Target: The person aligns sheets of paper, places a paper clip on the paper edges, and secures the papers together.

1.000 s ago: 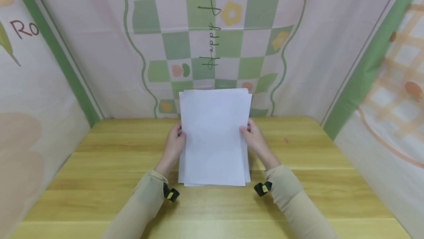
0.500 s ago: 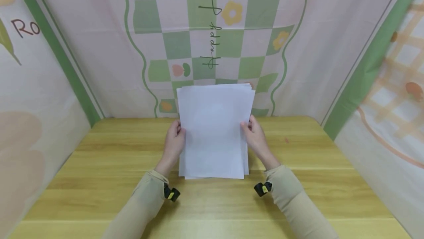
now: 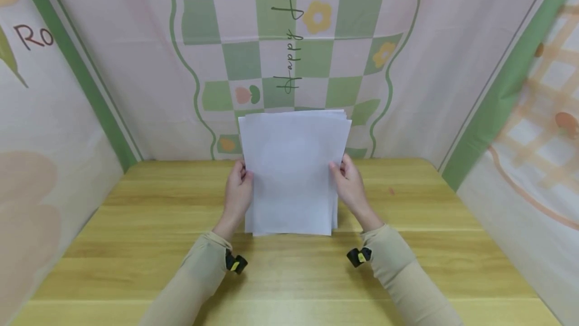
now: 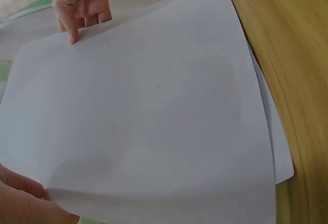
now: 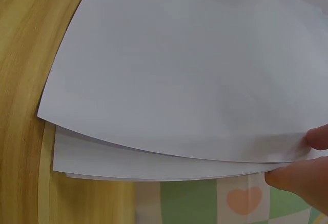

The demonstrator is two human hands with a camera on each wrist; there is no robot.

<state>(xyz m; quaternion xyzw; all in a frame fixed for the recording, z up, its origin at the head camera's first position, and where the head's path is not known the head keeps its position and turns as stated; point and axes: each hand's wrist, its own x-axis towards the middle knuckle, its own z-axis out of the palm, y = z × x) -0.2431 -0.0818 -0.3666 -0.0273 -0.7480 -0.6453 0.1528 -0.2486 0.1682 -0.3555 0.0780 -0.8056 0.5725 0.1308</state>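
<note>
Several white sheets of paper (image 3: 291, 175) are held up in front of me in a loose stack, their edges not lined up. My left hand (image 3: 238, 190) pinches the left edge, thumb in front and fingers curled behind. On the opposite edge my right hand (image 3: 352, 185) grips in the same way. In the left wrist view the front sheet (image 4: 154, 101) bows slightly, with another sheet (image 4: 279, 147) showing beneath its lower edge. The right wrist view shows sheets (image 5: 154, 160) fanned out under the front one near my right thumb (image 5: 319, 138).
A wood-grain table (image 3: 289, 286) lies under the paper. A checkered green and white curtain (image 3: 276, 60) hangs behind it, with printed cloth on both sides. Small black cameras (image 3: 236, 263) are strapped at both wrists.
Both hands have raised the paper stack slightly and its top has come nearer to me; its lower edge sits higher in view. The grip on both sides stays the same.
</note>
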